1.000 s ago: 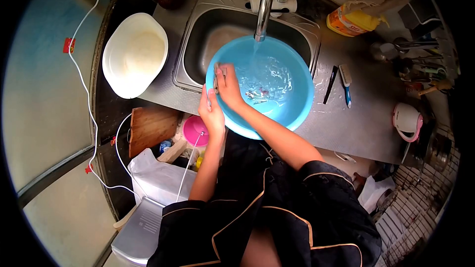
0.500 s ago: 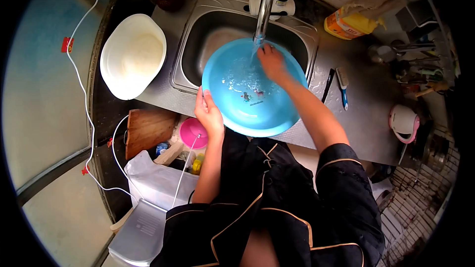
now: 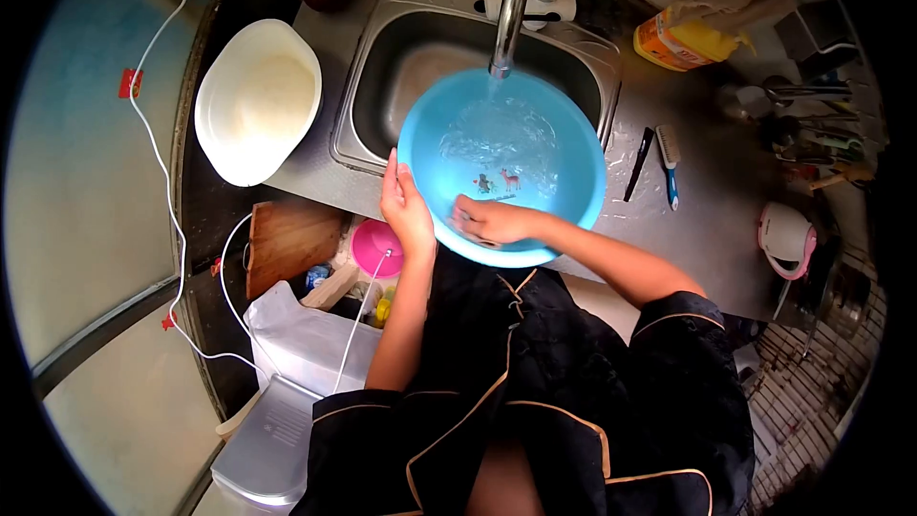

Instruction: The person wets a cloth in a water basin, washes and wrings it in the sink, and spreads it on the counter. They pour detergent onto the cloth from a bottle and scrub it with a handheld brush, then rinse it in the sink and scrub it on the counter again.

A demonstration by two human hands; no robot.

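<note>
A light blue plastic basin (image 3: 564, 134) with small cartoon prints rests tilted over the front of the steel sink (image 3: 382, 48). From the faucet (image 3: 514, 14) a stream runs into it, and rippling water (image 3: 501, 139) lies inside. My left hand (image 3: 407, 212) grips the basin's left rim, thumb and fingers at its edge. Inside the basin, my right hand (image 3: 492, 222) is low near the front wall, fingers bent toward the left and blurred. Whether anything is in those fingers I cannot make out.
Left of the sink stands a white tub (image 3: 258, 105). A brush (image 3: 670, 167) and a dark slim tool (image 3: 639, 164) lie on the right counter, with a yellow-orange bottle (image 3: 673, 43) behind. Below the counter are a pink bucket (image 3: 375, 247) and a wooden board (image 3: 294, 247).
My right hand has moved from beneath the faucet stream down to the basin's near inner wall. The left hand keeps its hold on the rim.
</note>
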